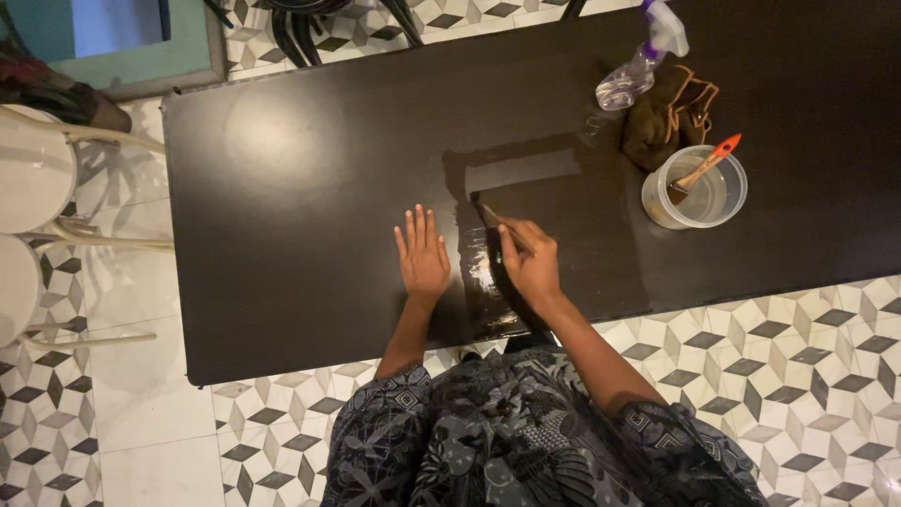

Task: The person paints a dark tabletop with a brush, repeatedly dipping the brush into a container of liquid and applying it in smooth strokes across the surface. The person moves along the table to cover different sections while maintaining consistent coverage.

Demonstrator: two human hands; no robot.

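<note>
My left hand lies flat, fingers apart, on the dark board that rests on the floor. My right hand grips a small paintbrush, its bristles touching the board just up and left of my fingers. A wet, glossy painted strip runs between my two hands toward the near edge. A darker coated patch spreads to the right, framing a paler rectangle.
A clear plastic tub with an orange-handled brush stands on the board at right. A brown cloth and a spray bottle lie behind it. White stools stand left on the patterned tile floor.
</note>
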